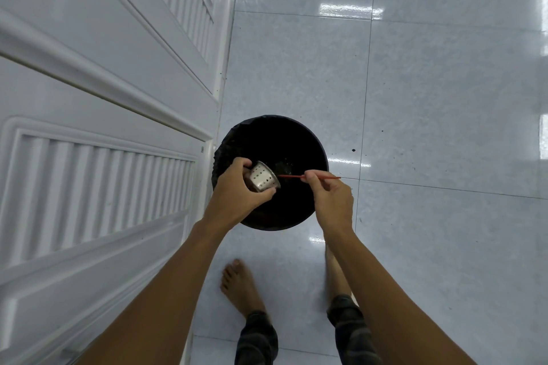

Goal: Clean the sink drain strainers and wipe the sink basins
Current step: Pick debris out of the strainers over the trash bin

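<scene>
My left hand (237, 191) grips a metal sink drain strainer (262, 179), a small perforated steel cup tilted on its side with its mouth facing right. My right hand (329, 195) pinches a thin red stick (292, 176) that points left, its tip close to the strainer's mouth. Both hands hover over a round black trash bin (296, 139) lined with a black bag. Some debris shows inside the bin just right of the strainer.
White louvred cabinet doors (103, 133) fill the left side, right against the bin. Glossy pale floor tiles (430, 98) with a few dark specks stretch to the right. My bare feet (237, 284) stand just behind the bin.
</scene>
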Available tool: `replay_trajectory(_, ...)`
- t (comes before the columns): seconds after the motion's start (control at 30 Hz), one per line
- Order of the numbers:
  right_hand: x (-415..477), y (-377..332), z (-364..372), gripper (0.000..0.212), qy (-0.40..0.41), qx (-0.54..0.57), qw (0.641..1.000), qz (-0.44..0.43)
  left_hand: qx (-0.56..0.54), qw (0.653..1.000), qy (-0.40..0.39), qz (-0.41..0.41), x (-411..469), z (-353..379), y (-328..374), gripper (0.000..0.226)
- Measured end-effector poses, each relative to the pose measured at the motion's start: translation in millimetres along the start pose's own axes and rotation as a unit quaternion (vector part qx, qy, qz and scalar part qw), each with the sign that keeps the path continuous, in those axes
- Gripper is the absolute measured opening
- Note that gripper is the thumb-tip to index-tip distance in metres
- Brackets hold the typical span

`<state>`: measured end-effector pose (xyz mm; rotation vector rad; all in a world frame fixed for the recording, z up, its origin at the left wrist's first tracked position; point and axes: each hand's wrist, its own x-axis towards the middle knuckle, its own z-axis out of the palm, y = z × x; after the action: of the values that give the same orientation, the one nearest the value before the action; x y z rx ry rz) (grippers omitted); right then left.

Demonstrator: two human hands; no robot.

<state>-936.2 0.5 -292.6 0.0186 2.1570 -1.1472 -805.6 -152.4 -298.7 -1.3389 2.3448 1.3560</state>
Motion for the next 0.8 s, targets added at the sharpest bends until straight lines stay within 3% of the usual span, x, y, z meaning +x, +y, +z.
replay_trajectory(0.2, -13, -16, -1, 0.016, -0.048, 0.038, 0.996, -0.071, 0.018, 0.994, 0.057, 0.088, -5, 5, -1, 0.078)
replay_trajectory(0.3, -20, -16, 9, 0.016, -0.088, -0.012, 0.987, -0.134, 0.016, 0.989, 0.083, 0.117, -8, 7, 4, 0.072)
replay_trajectory(0.47, -14, -8, 11, 0.019, -0.033, -0.122, 0.977, -0.17, 0.038, 0.985, 0.109, 0.131, -13, 3, 6, 0.073)
replay_trajectory(0.67, -24, -4, 15, 0.019, -0.061, -0.096, 0.976, -0.183, 0.085, 0.982, 0.108, 0.133, -16, 4, 3, 0.075)
replay_trajectory(0.8, -22, 3, 14, 0.021, -0.006, -0.125, 0.979, -0.159, 0.131, 0.979, 0.103, 0.118, -18, 8, 1, 0.074)
